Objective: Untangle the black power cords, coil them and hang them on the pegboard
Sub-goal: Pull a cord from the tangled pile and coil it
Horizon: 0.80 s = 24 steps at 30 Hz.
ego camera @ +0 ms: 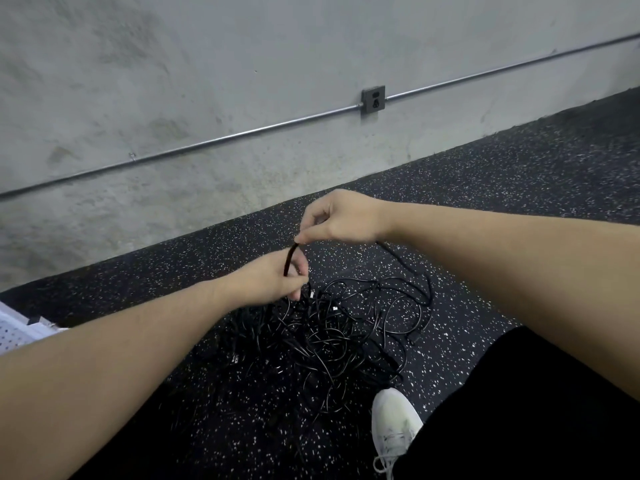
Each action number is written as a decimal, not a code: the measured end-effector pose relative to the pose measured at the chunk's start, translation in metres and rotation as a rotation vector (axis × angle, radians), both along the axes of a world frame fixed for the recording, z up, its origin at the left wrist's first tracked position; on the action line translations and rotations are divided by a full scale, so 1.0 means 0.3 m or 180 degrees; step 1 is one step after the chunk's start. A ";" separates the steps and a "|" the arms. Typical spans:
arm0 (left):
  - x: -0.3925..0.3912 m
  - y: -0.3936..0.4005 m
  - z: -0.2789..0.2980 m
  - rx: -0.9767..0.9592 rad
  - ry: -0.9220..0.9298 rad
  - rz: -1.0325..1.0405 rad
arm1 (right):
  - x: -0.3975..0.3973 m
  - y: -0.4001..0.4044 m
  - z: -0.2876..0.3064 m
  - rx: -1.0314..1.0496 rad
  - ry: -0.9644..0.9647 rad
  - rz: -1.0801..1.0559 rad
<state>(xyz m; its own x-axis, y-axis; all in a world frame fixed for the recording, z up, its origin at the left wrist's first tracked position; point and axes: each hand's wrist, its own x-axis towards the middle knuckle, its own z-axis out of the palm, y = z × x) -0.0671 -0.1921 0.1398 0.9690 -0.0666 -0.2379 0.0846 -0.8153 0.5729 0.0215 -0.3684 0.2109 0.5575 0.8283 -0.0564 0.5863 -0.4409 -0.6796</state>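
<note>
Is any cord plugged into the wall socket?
No, the socket is bare; the cords lie tangled on the floor.

Place: a bare utility or workshop-type room, perhaps a gym or garage space; which one cannot be told.
Wall: rough grey concrete wall (173, 81), unpainted and stained.
Wiring: exposed metal conduit (242, 133) runs along the wall into a surface-mounted socket box (373, 100).
Floor: black rubber floor (519, 174) speckled with white.
Storage: a corner of white pegboard (15, 336) lies at the left edge.

Glossy black cords (329, 334) lie on speckled matt floor (502, 188) below rough concrete wall (207, 64).
</note>
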 end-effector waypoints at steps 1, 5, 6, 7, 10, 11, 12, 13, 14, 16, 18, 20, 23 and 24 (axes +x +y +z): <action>-0.003 0.016 -0.020 0.0103 0.0160 -0.0027 | 0.007 -0.014 0.009 0.0153 0.0134 -0.0105; -0.025 0.103 -0.069 0.0425 0.0472 0.0108 | 0.027 -0.065 0.033 0.0573 0.0663 -0.0354; -0.033 0.121 -0.072 0.0488 0.0471 0.0145 | 0.032 -0.075 0.032 0.0638 0.0741 -0.0426; -0.040 0.136 -0.071 0.0543 0.0439 0.0184 | 0.042 -0.085 0.027 0.0692 0.0809 -0.0504; -0.052 0.170 -0.067 0.0510 0.0262 0.0369 | 0.077 -0.106 0.001 0.0813 0.0875 -0.0859; -0.054 0.178 -0.068 0.0457 0.0225 0.0390 | 0.089 -0.109 -0.010 0.0844 0.0832 -0.1011; -0.056 0.183 -0.066 0.0409 0.0173 0.0407 | 0.098 -0.110 -0.018 0.0859 0.0759 -0.1154; -0.058 0.180 -0.062 0.0366 0.0096 0.0453 | 0.107 -0.113 -0.028 0.0820 0.0640 -0.1272; -0.060 0.174 -0.054 0.0345 0.0013 0.0522 | 0.114 -0.116 -0.037 0.0681 0.0477 -0.1334; -0.057 0.146 -0.024 0.0276 -0.0241 0.0623 | 0.114 -0.122 -0.051 0.0130 0.0073 -0.1173; -0.040 0.100 0.013 0.0167 -0.0534 0.0612 | 0.099 -0.115 -0.062 -0.0430 -0.0185 -0.0709; -0.010 0.049 0.052 0.0007 -0.0772 0.0537 | 0.065 -0.091 -0.059 -0.0665 -0.0166 -0.0279; 0.029 -0.019 0.093 -0.0417 -0.0806 0.0372 | 0.027 -0.043 -0.046 -0.0427 0.0540 0.0052; 0.034 -0.033 0.095 -0.0487 -0.0765 0.0290 | 0.020 -0.034 -0.040 -0.0347 0.0741 0.0114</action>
